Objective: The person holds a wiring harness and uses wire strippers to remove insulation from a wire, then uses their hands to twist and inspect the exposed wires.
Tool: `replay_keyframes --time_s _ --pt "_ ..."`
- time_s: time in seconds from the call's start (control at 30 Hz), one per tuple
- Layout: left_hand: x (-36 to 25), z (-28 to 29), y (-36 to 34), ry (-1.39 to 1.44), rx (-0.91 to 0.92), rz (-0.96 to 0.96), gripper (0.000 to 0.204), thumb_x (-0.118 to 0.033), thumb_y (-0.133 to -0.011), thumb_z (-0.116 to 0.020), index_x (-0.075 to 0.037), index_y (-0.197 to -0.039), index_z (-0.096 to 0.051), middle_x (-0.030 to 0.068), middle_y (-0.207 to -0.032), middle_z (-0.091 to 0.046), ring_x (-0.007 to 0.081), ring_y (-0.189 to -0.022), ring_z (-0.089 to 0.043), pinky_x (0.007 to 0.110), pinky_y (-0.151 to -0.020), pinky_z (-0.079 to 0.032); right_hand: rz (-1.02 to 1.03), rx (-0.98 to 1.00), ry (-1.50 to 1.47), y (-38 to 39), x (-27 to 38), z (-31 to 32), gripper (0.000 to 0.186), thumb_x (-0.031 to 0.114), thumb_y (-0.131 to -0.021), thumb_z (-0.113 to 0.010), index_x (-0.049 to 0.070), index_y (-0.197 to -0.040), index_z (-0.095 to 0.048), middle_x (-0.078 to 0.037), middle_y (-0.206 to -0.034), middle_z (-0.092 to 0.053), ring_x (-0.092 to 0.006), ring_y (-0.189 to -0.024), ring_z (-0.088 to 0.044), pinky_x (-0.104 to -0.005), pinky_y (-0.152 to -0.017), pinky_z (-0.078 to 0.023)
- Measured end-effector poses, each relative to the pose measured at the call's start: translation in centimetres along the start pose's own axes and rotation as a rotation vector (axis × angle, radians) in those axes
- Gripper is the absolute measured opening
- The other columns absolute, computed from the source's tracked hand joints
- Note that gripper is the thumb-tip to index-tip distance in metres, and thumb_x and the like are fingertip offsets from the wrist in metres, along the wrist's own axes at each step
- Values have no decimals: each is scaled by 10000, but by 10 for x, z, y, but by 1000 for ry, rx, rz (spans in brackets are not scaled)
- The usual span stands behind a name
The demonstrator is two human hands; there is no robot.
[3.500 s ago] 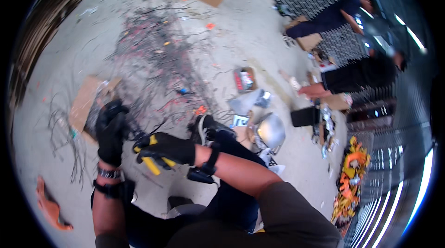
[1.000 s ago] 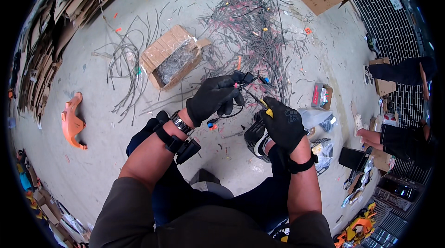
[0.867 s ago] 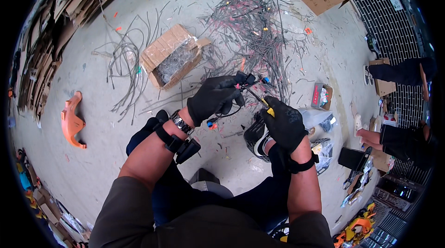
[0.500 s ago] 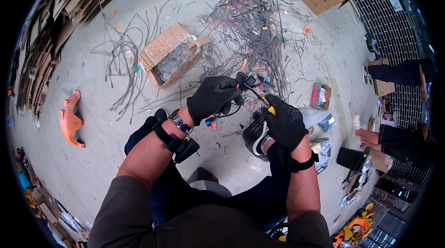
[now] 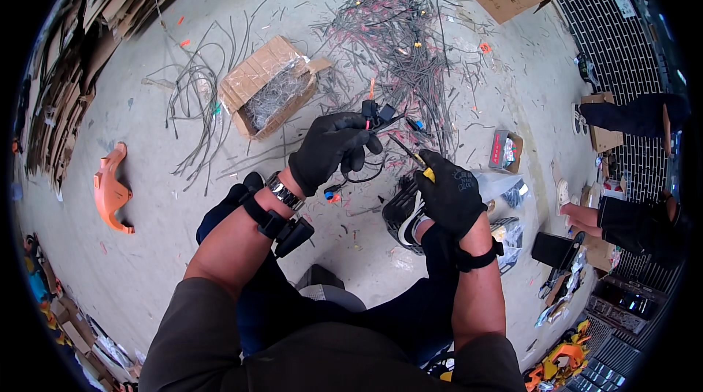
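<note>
Both my hands wear black gloves. My left hand [image 5: 331, 149] grips a bundle of black wires with black plug connectors [image 5: 375, 115] held up in front of me. My right hand [image 5: 450, 193] holds a yellow-handled tool [image 5: 412, 158] whose dark tip points up-left toward the connectors. The two hands are close together above the concrete floor, just in front of my knees. A small blue and red connector [image 5: 332, 192] hangs below my left hand.
A big heap of cut grey and red wires [image 5: 399, 33] lies ahead. An open cardboard box of wire scraps [image 5: 272, 86] sits left of it. An orange plastic piece [image 5: 110, 188] is at left. Other people sit at right [image 5: 630, 216], with small boxes and bags.
Since 3.5 s ago the view has swung to the wire heap and both hands now work on the connector bundle. Over the last second the hands barely moved; the bundle rose slightly.
</note>
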State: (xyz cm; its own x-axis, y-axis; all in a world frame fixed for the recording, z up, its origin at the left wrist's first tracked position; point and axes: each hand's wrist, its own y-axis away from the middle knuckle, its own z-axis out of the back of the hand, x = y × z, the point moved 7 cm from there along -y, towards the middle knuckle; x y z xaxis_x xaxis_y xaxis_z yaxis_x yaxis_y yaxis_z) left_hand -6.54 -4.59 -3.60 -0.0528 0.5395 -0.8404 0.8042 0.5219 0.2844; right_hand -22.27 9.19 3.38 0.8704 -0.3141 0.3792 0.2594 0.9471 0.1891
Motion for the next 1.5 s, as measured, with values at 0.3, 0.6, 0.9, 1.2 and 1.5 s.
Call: replay_keyframes --time_s 0.3,0.6,0.9,1.2,1.5 --pt "4 -2 0 36 78 -5 364 -133 -948 -581 47 -1264 -581 123 -960 -727 110 -605 -625 234 -496 -478 -114 13 -29 -3 -1 6 407 254 -923 -635 41 -1268 -604 -238 -1065 -692 -395 -955 -680 -442 -810 -538" --pt "4 -8 2 13 127 25 306 -166 -949 -601 41 -1175 -607 119 -933 -728 128 -648 -672 239 -526 -507 -154 27 -60 -5 0 11 413 282 -928 -636 32 -1256 -615 -239 -1079 -692 -394 -979 -680 -439 -824 -539" --pt "-6 -7 -1 -56 -4 49 348 -233 -993 -601 15 -1237 -610 76 -947 -709 91 -679 -642 243 -609 -518 -26 -12 -18 -4 5 5 351 301 -931 -634 68 -1192 -616 -202 -942 -711 -378 -864 -691 -455 -743 -537" --pt "-7 7 -5 -96 -100 -163 235 -160 -969 -614 12 -1125 -652 47 -906 -675 104 -761 -626 254 -681 -519 44 -17 -5 -2 7 1 324 233 -906 -673 29 -1155 -640 -220 -944 -699 -386 -841 -686 -442 -727 -544" --pt "-17 21 -5 -57 -253 -158 252 -208 -957 -638 10 -1080 -667 37 -862 -664 94 -722 -605 243 -643 -493 45 -5 19 -1 15 4 281 190 -895 -694 9 -1104 -643 -217 -928 -697 -390 -819 -682 -436 -696 -545"
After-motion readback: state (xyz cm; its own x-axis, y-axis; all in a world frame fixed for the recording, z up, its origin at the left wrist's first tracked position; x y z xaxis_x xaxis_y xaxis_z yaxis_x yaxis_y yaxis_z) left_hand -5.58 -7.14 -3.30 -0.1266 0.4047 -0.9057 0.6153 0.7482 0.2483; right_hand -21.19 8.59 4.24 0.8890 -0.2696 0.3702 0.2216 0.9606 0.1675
